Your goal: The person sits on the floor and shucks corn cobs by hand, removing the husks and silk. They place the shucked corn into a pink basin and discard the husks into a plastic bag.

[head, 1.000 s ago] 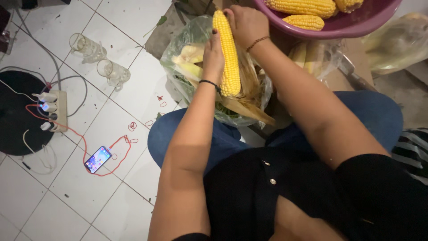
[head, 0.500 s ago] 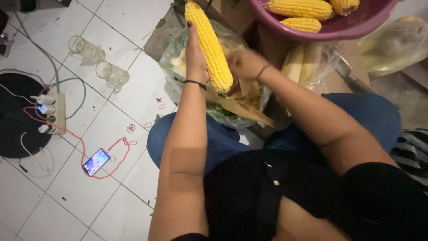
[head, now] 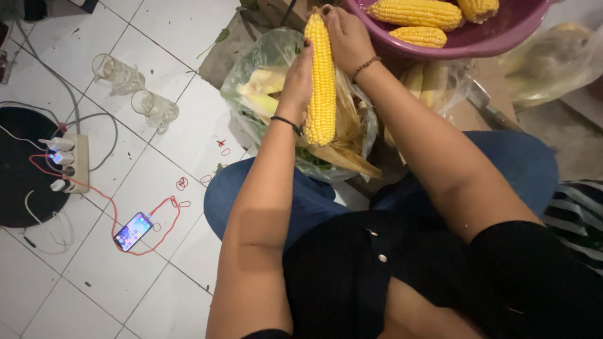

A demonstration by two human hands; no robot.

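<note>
I hold a long yellow corn cob [head: 321, 81] upright over a clear plastic bag of husks [head: 264, 94]. My left hand [head: 298, 78] grips the cob along its left side. My right hand [head: 347, 37] closes on its top end, fingers curled over the tip. Dry husk leaves [head: 348, 157] hang from the cob's lower end. Just beyond my hands stands a purple basin [head: 496, 37] with several peeled cobs [head: 414, 12] in it.
Two glass mugs [head: 135, 88] lie on the white tile floor at left. A power strip [head: 66, 163] with chargers and a red cable runs to a lit phone [head: 133, 231]. More plastic bags of corn [head: 433, 81] sit at right.
My right hand has moved from the cob's lower part up to its tip. The cob has shifted slightly right and stands more upright.
</note>
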